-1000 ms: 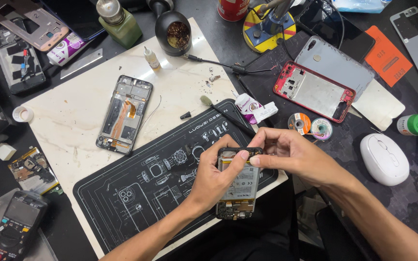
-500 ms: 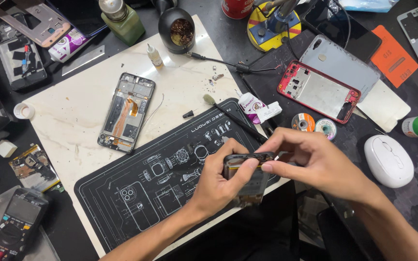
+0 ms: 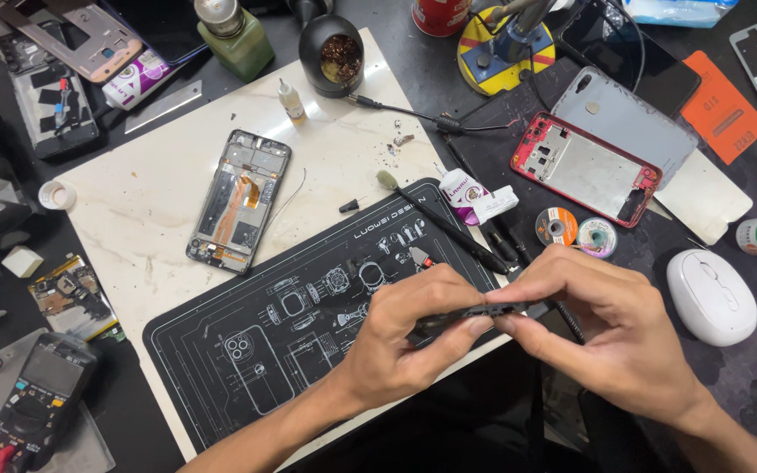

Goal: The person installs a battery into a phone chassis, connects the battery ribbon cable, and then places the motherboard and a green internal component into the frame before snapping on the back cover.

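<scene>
Above the black repair mat (image 3: 247, 350), at six o'clock, a dark phone frame (image 3: 470, 315) is pinched edge-on by the left hand (image 3: 405, 337) and right hand (image 3: 606, 328); even pressure is best kept.

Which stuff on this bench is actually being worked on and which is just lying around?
In hand: phone, held edge-on between left hand and right hand, over the black mat.

Lying about: opened phone, red frame, mouse, multimeter, brush, solder reels, green bottle.
</scene>
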